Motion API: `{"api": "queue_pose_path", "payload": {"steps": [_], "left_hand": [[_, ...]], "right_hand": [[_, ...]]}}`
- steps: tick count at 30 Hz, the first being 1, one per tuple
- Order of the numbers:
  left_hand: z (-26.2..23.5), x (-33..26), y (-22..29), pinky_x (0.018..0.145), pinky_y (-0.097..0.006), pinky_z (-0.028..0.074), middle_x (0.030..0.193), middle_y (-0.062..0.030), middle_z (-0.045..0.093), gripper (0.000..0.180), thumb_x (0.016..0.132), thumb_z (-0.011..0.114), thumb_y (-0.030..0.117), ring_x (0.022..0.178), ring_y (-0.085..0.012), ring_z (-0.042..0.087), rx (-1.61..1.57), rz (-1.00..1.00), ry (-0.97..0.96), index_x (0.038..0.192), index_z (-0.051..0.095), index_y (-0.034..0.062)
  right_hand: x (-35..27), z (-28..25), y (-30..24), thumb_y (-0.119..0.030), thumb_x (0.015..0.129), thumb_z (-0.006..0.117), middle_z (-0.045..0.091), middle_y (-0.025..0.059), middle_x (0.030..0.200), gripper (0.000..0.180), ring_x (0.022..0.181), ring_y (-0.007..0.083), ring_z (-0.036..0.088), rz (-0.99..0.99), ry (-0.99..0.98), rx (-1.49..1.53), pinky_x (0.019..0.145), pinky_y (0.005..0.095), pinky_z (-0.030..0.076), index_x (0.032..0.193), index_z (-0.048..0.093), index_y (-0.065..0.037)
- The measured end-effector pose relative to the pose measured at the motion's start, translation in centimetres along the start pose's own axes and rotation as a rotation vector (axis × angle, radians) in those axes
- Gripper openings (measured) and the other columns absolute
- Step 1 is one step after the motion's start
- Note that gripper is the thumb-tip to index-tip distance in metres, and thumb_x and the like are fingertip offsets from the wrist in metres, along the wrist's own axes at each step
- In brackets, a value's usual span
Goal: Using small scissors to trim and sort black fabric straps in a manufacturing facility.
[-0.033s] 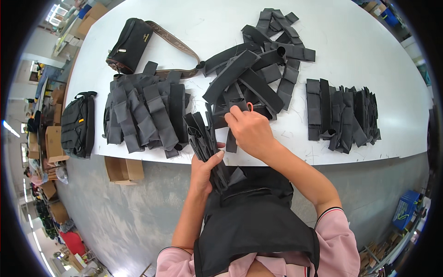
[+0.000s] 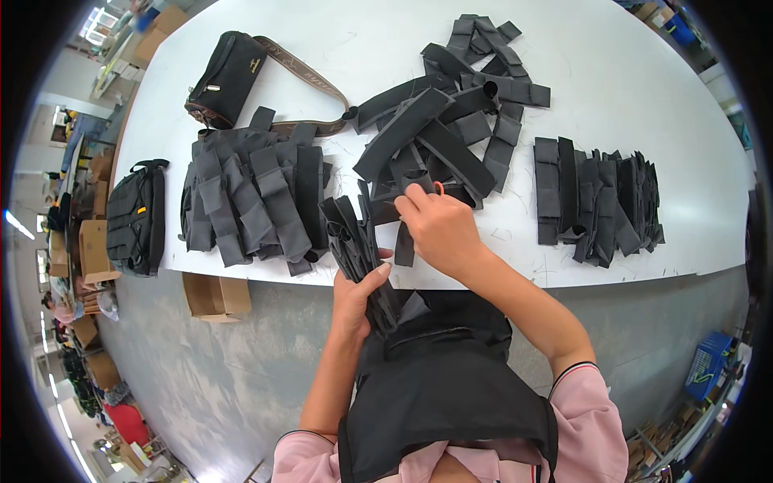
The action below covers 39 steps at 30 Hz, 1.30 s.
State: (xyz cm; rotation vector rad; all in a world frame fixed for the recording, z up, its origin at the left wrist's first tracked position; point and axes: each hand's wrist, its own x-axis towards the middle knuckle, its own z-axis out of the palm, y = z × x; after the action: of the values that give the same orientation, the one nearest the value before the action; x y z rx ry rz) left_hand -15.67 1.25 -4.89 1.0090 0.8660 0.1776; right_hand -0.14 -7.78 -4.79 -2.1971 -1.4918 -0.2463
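My left hand (image 2: 358,298) is closed around a bundle of folded dark fabric strips (image 2: 350,241), held upright at the table's front edge. To its right, my right hand (image 2: 441,229) is closed, with thumb and forefinger pinched on a dark grey fabric strip (image 2: 405,245) whose lower end hangs below the fingers. An orange ring (image 2: 439,187), like the finger loop of thread snips, shows at this hand; the rest of that tool is hidden. Just beyond lies a loose heap of black and grey strips (image 2: 459,157), some curled at the ends.
On the white table (image 2: 386,32), stacked grey strips (image 2: 250,193) lie left and a row of strips (image 2: 596,201) right. A black bag (image 2: 228,79) with a brown strap lies at the back left. A black backpack (image 2: 137,217) sits at the left edge, near a cardboard box (image 2: 216,296) below.
My right hand has shifted very slightly to the right, with the orange ring. My left hand and its bundle have stayed almost still.
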Motion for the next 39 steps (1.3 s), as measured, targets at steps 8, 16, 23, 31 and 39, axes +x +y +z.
{"api": "queue_pose_path", "payload": {"steps": [8,16,23,31,39], "left_hand": [[-0.2,-0.4,0.1,0.081,-0.028,0.045,0.105,-0.0099,0.060,0.040,0.072,0.069,0.014,0.093,-0.0157,0.057,0.027,0.007,-0.010,0.108,0.056,-0.0001],[0.0,-1.4,1.7,0.076,-0.026,0.044,0.096,-0.0069,0.060,0.036,0.073,0.069,0.012,0.086,-0.0121,0.055,-0.026,0.122,0.027,0.105,0.058,-0.0006],[1.0,-1.4,5.9,0.082,-0.030,0.047,0.110,-0.0138,0.059,0.045,0.072,0.067,0.013,0.098,-0.0189,0.056,0.005,0.259,-0.099,0.112,0.053,-0.0034],[0.7,-2.2,6.8,0.087,-0.033,0.046,0.116,-0.0167,0.057,0.052,0.070,0.068,0.015,0.103,-0.0212,0.055,0.128,0.365,-0.064,0.116,0.052,-0.0036],[0.6,-2.6,6.1,0.087,-0.033,0.045,0.116,-0.0163,0.057,0.050,0.071,0.068,0.014,0.103,-0.0211,0.055,0.121,0.353,-0.038,0.115,0.052,-0.0033]], "right_hand": [[-0.4,-1.1,-0.4,-0.007,0.072,0.064,0.050,0.0036,0.081,0.021,0.059,0.0196,0.054,-0.028,0.043,0.021,0.054,0.0296,0.042,0.092,0.057,-0.005],[-1.5,-0.6,-0.1,-0.004,0.074,0.065,0.052,0.0064,0.085,0.024,0.061,0.0216,0.058,0.228,0.084,0.278,0.059,0.0309,0.046,0.097,0.059,-0.006],[-5.1,1.0,-2.5,-0.008,0.078,0.064,0.053,0.0065,0.089,0.029,0.076,0.0206,0.060,0.571,0.055,0.862,0.062,0.0321,0.046,0.106,0.058,-0.010],[-4.0,-3.1,-3.7,-0.007,0.071,0.069,0.050,0.0036,0.078,0.026,0.054,0.0198,0.052,0.166,0.073,0.316,0.052,0.0303,0.041,0.095,0.060,-0.009],[-2.2,-1.9,-5.1,-0.005,0.068,0.062,0.049,0.0038,0.077,0.017,0.055,0.0185,0.053,0.049,0.122,0.253,0.053,0.0310,0.041,0.084,0.057,-0.006]]}}
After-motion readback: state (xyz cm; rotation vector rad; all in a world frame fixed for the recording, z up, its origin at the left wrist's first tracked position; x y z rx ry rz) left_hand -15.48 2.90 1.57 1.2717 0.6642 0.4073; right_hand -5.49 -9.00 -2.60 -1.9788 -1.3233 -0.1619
